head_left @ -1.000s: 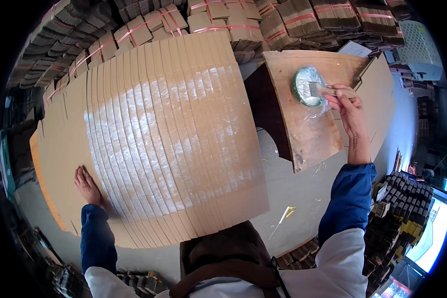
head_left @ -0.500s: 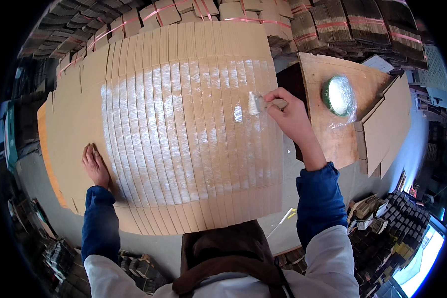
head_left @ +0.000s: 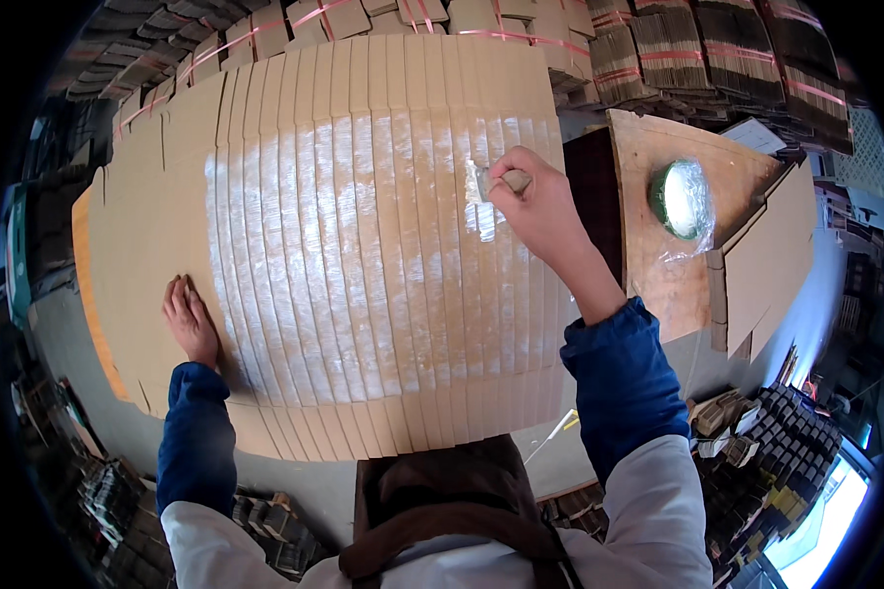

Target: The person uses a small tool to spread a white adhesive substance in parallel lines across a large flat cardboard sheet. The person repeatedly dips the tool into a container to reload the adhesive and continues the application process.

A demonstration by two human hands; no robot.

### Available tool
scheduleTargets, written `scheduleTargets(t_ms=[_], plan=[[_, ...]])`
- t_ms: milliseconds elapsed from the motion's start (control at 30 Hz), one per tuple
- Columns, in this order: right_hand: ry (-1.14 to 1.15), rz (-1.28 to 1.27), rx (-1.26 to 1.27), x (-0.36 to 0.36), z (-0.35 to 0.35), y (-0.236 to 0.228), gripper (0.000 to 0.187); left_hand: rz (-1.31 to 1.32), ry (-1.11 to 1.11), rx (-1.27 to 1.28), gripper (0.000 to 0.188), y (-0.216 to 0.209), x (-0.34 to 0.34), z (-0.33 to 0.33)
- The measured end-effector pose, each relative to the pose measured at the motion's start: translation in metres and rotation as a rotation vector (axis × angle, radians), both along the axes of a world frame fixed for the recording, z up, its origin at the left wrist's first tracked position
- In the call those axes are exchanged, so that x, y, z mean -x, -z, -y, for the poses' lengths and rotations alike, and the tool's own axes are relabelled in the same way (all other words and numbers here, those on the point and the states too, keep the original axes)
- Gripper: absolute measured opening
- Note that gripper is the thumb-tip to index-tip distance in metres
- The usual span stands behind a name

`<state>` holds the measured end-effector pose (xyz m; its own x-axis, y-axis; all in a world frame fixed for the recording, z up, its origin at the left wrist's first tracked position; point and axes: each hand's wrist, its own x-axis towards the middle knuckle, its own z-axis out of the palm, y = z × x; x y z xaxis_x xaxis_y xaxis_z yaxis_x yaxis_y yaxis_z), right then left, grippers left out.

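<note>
Overlapping cardboard sheets (head_left: 295, 88) lie fanned in narrow strips across the work surface before me. A wide band of their strips shines with a wet, whitish coating. My right hand (head_left: 530, 201) grips a paintbrush (head_left: 478, 184) by its short handle. The bristles, thick with white paste, touch the strips at the upper right of the fan. My left hand (head_left: 191, 319) rests on the plain brown sheet at the left, beside the first coated strip, with its fingers partly spread and holding nothing.
A round green-rimmed container (head_left: 680, 199) of white paste, with clear plastic film round it, sits on a wooden board (head_left: 648, 265) at right. Folded cardboard (head_left: 771, 260) lies beside it. Cardboard bundles tied with pink straps (head_left: 668, 54) stand along the back.
My right hand has moved the brush slightly left and up, leaving fresh wet white streaks on the strips. My left hand stays in about the same place.
</note>
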<state>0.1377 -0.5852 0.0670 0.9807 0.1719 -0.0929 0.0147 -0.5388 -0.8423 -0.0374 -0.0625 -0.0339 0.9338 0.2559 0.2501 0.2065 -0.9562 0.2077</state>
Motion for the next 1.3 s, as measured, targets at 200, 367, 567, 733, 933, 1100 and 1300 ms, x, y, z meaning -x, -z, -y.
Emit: scheduleTargets(t_ms=[200,367,567,733,933,1100,1300], plan=[[0.030,-0.050,-0.057,-0.014,0.005,0.002,0.007,0.010,-0.004,-0.003,0.032,-0.002,0.001,0.001],[0.074,-0.034,0.082,-0.014,0.009,-0.012,0.009,0.038,0.005,0.015,0.031,-0.005,-0.001,0.004],[-0.040,-0.153,0.014,0.020,-0.002,-0.006,0.010,0.033,-0.004,0.029,0.030,-0.004,0.000,0.004],[-0.104,0.059,-0.011,0.027,-0.035,-0.007,0.012,0.021,-0.010,0.024,0.031,-0.004,0.000,0.004],[-0.004,-0.056,-0.011,0.038,-0.030,-0.021,0.012,0.033,0.010,0.036,0.031,-0.004,0.000,0.003],[0.144,-0.067,0.298,0.027,0.021,-0.003,0.012,0.044,0.007,0.046,0.032,-0.001,0.000,0.001],[0.001,0.008,0.282,0.052,0.015,0.000,0.012,0.036,0.000,0.060,0.032,0.001,0.000,0.000]])
